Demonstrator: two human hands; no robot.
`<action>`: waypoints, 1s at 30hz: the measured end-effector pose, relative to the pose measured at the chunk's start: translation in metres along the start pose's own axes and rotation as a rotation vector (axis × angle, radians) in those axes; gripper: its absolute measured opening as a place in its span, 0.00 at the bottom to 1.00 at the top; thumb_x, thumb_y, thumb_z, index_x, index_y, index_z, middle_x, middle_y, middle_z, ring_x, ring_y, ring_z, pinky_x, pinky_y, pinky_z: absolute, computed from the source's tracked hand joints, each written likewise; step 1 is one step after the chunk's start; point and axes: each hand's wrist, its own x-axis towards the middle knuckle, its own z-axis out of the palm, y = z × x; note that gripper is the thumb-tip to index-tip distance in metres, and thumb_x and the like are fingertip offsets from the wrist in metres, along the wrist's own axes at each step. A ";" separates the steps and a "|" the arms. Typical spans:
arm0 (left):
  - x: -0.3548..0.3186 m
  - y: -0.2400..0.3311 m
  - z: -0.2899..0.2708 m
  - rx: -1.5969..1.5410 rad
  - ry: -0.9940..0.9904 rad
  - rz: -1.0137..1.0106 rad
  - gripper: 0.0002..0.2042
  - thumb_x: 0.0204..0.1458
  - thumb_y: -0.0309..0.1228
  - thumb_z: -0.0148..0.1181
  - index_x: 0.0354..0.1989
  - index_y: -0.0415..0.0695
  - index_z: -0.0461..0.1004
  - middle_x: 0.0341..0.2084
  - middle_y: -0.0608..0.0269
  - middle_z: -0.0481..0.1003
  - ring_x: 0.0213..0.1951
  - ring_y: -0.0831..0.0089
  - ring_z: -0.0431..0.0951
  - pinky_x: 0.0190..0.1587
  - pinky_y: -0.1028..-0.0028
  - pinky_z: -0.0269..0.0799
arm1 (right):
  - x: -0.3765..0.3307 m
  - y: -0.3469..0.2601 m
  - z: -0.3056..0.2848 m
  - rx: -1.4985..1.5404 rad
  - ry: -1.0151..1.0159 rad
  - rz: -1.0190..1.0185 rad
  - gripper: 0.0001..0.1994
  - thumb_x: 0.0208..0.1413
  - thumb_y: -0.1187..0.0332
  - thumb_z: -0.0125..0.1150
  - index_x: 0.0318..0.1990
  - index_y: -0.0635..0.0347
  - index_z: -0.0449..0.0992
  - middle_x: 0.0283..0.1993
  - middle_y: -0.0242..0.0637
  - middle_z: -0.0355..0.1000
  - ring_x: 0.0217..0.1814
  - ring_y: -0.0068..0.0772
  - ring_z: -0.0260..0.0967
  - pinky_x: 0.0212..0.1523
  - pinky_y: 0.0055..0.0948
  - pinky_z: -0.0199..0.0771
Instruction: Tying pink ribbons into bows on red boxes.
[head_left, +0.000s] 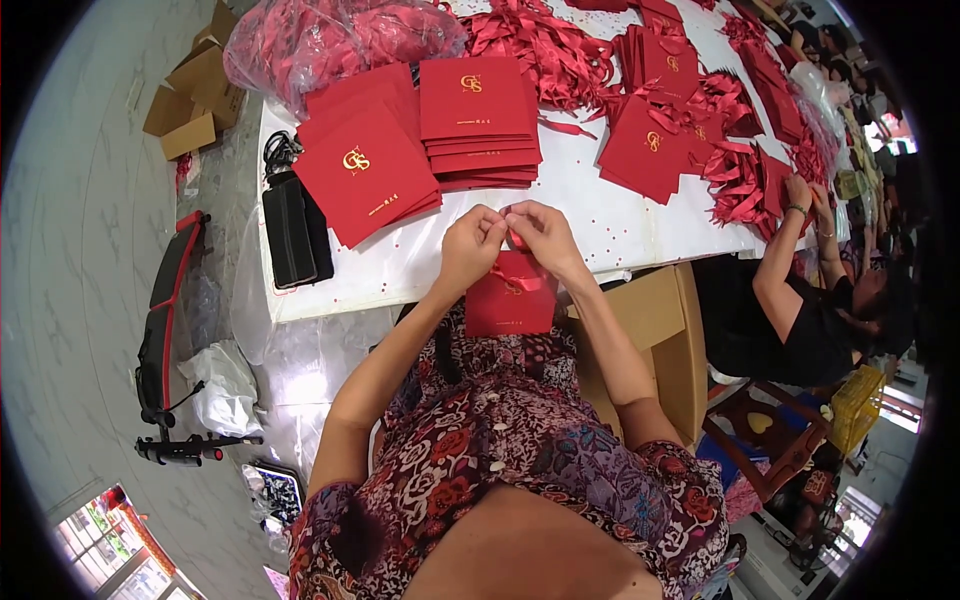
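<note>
I hold a small red paper bag (510,305) upright at the near edge of the white table (600,215). My left hand (470,245) pinches the top of the bag on the left. My right hand (540,235) grips a red ribbon (518,278) at the bag's top, and the ribbon loops down over the bag's front. Both hands almost touch above the bag.
Stacks of flat red bags (370,170) (478,115) lie on the table ahead, with loose red ribbons (540,45) and a plastic sack of ribbons (330,40) beyond. A black case (295,230) sits at the left edge. Another person (800,300) works at my right beside an open cardboard box (655,330).
</note>
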 end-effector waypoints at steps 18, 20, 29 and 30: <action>-0.043 0.019 -0.049 0.003 -0.497 -0.186 0.17 0.59 0.29 0.60 0.55 0.40 0.70 0.45 0.65 0.76 0.46 0.80 0.75 0.47 0.76 0.72 | 0.000 0.007 -0.042 0.503 0.124 0.197 0.10 0.68 0.65 0.52 0.44 0.64 0.73 0.35 0.35 0.74 0.33 0.21 0.71 0.29 0.19 0.74; -0.054 0.017 -0.047 -0.207 -0.498 -0.141 0.20 0.58 0.30 0.63 0.57 0.40 0.68 0.47 0.65 0.75 0.48 0.79 0.74 0.50 0.75 0.70 | 0.002 0.009 -0.044 0.685 0.116 0.241 0.10 0.68 0.66 0.51 0.45 0.64 0.73 0.36 0.36 0.73 0.33 0.23 0.71 0.28 0.18 0.73; -0.092 0.029 -0.011 -0.248 -0.184 -0.026 0.24 0.57 0.27 0.62 0.62 0.38 0.63 0.55 0.59 0.71 0.56 0.73 0.70 0.57 0.70 0.66 | 0.018 0.005 -0.021 0.886 0.177 0.187 0.09 0.68 0.70 0.50 0.45 0.67 0.73 0.36 0.35 0.74 0.37 0.26 0.72 0.42 0.25 0.76; -0.091 0.029 -0.006 -0.213 -0.107 0.053 0.21 0.59 0.25 0.57 0.61 0.37 0.64 0.49 0.55 0.73 0.48 0.67 0.74 0.52 0.71 0.69 | 0.021 0.000 -0.020 0.857 0.204 0.176 0.09 0.68 0.70 0.50 0.45 0.67 0.73 0.36 0.35 0.74 0.37 0.26 0.72 0.43 0.25 0.76</action>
